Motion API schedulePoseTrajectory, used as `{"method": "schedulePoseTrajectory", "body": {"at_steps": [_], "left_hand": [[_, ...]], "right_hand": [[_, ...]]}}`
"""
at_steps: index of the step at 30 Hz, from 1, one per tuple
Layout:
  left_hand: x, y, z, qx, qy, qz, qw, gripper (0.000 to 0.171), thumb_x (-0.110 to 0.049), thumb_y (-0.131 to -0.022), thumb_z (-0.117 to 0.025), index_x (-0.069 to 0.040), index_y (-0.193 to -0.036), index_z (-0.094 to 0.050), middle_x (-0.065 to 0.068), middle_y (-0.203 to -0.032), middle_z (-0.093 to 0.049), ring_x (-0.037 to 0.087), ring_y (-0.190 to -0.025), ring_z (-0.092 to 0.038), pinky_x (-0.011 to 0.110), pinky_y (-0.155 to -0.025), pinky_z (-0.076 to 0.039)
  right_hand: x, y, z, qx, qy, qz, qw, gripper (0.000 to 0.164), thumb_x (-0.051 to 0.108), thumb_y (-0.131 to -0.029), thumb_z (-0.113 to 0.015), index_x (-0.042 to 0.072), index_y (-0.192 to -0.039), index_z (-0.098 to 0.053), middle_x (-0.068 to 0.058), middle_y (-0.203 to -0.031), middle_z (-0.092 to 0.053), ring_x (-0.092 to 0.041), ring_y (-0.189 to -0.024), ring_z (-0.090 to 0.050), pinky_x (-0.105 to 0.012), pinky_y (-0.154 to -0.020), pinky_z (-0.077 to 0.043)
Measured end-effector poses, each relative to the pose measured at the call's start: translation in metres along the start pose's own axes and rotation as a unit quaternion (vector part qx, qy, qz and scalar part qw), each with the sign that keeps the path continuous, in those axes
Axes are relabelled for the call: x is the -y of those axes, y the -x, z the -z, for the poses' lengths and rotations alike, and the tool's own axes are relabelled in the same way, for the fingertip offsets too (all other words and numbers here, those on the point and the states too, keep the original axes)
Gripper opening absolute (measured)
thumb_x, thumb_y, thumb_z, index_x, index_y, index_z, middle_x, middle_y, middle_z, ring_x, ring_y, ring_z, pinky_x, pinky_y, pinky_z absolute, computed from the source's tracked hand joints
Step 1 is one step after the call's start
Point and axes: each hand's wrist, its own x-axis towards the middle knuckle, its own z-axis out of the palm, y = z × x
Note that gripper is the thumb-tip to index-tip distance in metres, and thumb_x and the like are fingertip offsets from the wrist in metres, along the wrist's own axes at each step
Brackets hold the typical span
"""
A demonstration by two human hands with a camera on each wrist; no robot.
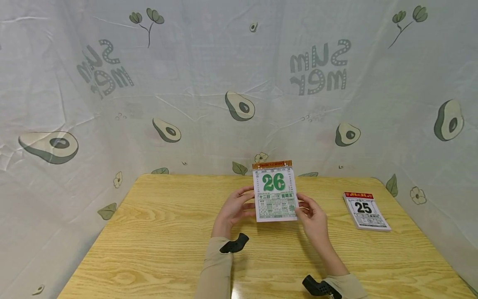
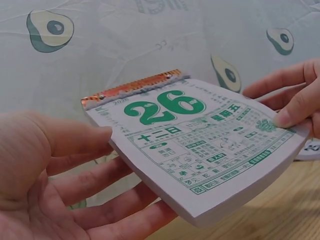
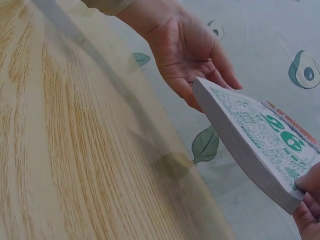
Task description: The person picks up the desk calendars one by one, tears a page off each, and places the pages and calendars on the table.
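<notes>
A thick tear-off calendar (image 1: 275,195) is held up above the table, tilted, its page showing a green 26 below a red and gold top strip. My left hand (image 1: 234,207) holds its left side; in the left wrist view the thumb is at the edge and the fingers reach underneath. At the lower right corner, my right hand (image 1: 314,218) pinches the block, thumb on the front page and fingers behind. The parts of the fingers behind the calendar are hidden.
Another tear-off calendar (image 1: 367,214), with a red top and a black 25, lies on the right of the wooden table (image 1: 157,232). Behind the table hangs a pale sheet (image 1: 209,62) printed with avocados.
</notes>
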Motion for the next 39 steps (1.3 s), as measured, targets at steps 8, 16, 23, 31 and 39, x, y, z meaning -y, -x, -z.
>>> {"method": "schedulePoseTrajectory", "body": {"at_steps": [8,16,23,31,39], "left_hand": [[0.004,-0.003,0.005,0.005,0.001,-0.01,0.9999,0.039,-0.018,-0.1,-0.055,-0.011,-0.138,-0.05,0.004,-0.109,-0.067,0.019,-0.081,-0.07,0.037,-0.066,-0.057],[0.006,-0.006,0.009,0.006,0.005,-0.016,0.9998,0.042,-0.018,-0.101,-0.054,-0.016,-0.142,-0.048,0.002,-0.107,-0.067,0.016,-0.078,-0.07,0.034,-0.063,-0.056],[0.011,-0.007,0.013,0.009,0.013,-0.035,0.9993,0.035,-0.014,-0.101,-0.052,-0.016,-0.135,-0.05,-0.001,-0.1,-0.069,0.016,-0.076,-0.065,0.032,-0.061,-0.055],[0.01,-0.008,0.015,0.031,0.018,-0.053,0.9979,0.031,-0.013,-0.101,-0.052,-0.016,-0.132,-0.049,-0.004,-0.098,-0.072,0.017,-0.082,-0.066,0.034,-0.065,-0.056],[0.01,-0.006,0.014,0.056,0.022,-0.057,0.9966,0.039,-0.012,-0.103,-0.047,-0.01,-0.141,-0.042,-0.005,-0.101,-0.072,0.018,-0.086,-0.07,0.036,-0.071,-0.057]], "right_hand": [[-0.001,0.001,-0.003,0.003,-0.011,0.027,1.0,0.042,-0.015,-0.088,-0.058,-0.005,-0.129,-0.056,-0.022,-0.129,-0.058,0.0,-0.097,-0.055,-0.007,-0.081,-0.046],[-0.001,0.003,-0.006,0.007,-0.008,0.034,0.999,0.043,-0.014,-0.088,-0.058,-0.005,-0.13,-0.056,-0.023,-0.129,-0.058,-0.001,-0.096,-0.056,-0.007,-0.081,-0.046],[-0.001,0.004,-0.008,0.019,-0.008,0.019,1.0,0.042,-0.011,-0.09,-0.058,-0.003,-0.131,-0.055,-0.021,-0.131,-0.057,0.0,-0.099,-0.055,-0.007,-0.082,-0.046],[0.003,0.006,-0.007,0.026,-0.003,0.007,1.0,0.042,-0.007,-0.092,-0.058,0.0,-0.134,-0.054,-0.019,-0.133,-0.057,-0.001,-0.101,-0.053,-0.006,-0.084,-0.044],[0.005,0.007,-0.006,0.024,-0.007,0.01,1.0,0.042,-0.008,-0.092,-0.057,-0.001,-0.134,-0.054,-0.019,-0.135,-0.055,-0.003,-0.103,-0.053,-0.006,-0.085,-0.044]]}}
